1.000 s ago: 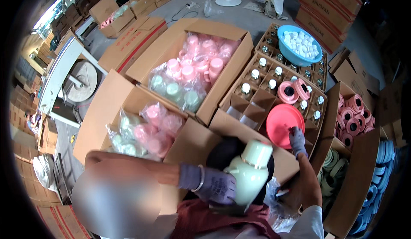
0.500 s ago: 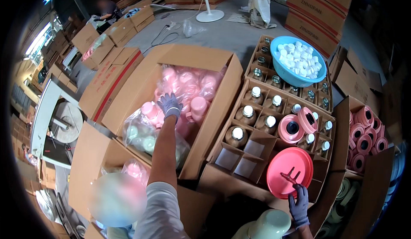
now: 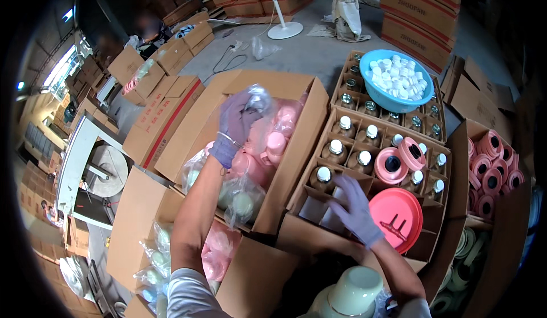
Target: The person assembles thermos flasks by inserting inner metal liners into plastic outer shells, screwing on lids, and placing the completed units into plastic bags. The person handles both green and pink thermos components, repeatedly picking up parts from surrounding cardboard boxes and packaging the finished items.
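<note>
My left hand [image 3: 233,121], in a grey-purple glove, is raised over an open carton [image 3: 319,99] of pink plastic jugs [image 3: 250,167]. Its fingers are closed on a crumpled clear plastic bag [image 3: 261,99]; whatever the bag holds is unclear. My right hand [image 3: 356,210], also gloved, hovers with fingers apart and nothing in them over a divided carton [image 3: 302,195]. Nearest to its fingertips is a bottle with a white cap [image 3: 323,174]. Beside that hand, a round pink dish [image 3: 413,204] lies on the dividers, with a dark red pronged piece [image 3: 397,232] in it.
Two pink ring-shaped parts [image 3: 392,166] rest on the capped bottles. A blue basin [image 3: 373,87] of white caps stands on a farther bottle carton. A pale green jug-like vessel [image 3: 358,289] is close to me. Cartons of pink rings [image 3: 491,173] and bagged parts [image 3: 219,249] flank me.
My left hand has come up from the pink jugs, now gripping the plastic bag. My right hand has moved left and away from me, from the pink dish's near edge to the divided carton's bare compartments.
</note>
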Demonstrator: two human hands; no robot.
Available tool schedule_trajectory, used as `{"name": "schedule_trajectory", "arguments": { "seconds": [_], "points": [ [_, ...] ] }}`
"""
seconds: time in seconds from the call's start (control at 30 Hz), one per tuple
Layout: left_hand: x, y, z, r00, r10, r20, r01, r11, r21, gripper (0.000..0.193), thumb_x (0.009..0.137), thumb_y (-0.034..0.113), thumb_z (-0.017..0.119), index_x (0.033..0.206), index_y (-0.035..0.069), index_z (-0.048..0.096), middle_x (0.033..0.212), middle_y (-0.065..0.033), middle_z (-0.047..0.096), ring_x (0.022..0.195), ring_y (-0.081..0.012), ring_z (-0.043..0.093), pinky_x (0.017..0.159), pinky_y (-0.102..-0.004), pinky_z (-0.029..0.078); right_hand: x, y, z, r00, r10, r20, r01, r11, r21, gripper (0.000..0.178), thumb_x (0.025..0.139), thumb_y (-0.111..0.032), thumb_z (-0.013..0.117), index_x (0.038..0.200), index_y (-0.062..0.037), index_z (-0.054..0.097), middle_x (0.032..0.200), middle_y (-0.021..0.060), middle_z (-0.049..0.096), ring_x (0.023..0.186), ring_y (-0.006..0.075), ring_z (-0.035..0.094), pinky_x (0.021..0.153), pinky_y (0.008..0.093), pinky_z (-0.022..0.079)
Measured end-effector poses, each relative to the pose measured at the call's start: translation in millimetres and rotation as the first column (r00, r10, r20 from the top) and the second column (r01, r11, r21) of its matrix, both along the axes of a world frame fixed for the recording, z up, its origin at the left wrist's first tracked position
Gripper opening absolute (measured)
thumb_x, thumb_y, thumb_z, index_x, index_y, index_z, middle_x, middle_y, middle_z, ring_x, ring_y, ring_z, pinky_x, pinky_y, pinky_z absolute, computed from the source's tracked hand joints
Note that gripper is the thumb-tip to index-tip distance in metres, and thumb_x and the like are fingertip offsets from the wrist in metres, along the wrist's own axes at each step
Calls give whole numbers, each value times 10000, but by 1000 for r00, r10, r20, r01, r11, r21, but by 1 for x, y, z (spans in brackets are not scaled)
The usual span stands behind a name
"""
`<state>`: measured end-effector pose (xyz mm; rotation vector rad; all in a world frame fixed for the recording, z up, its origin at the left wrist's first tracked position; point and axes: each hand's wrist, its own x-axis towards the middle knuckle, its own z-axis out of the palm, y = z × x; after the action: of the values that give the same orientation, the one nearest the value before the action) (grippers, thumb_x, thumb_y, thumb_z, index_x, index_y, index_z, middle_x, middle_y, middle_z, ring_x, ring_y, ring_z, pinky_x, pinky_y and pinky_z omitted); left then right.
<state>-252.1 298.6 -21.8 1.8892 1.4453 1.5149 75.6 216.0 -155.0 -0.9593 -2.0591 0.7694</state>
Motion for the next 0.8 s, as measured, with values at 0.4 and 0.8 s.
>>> {"name": "schedule_trajectory", "arguments": {
  "seconds": [0.4,0.8],
  "points": [
    [135,-130,-17,948,-317,27,317,937,-148,489,981,244,540,1384,-16,446,1361,-177,513,1304,-330,467,1113,-462,352,11,32,69,487,-516,-704,-548,447,-707,188,907,-177,577,949,0,627,858,102,680,716,202,664,657,316,557],
    [238,-207,-111,773,-29,634,331,871,-363,248,926,128,607,1117,-19,662,954,-58,706,870,-101,604,818,-280,503,95,-111,55,678,-118,-725,-425,743,-518,518,967,-391,540,1375,-88,443,1272,93,571,1064,239,599,942,399,486]
  ]
}}
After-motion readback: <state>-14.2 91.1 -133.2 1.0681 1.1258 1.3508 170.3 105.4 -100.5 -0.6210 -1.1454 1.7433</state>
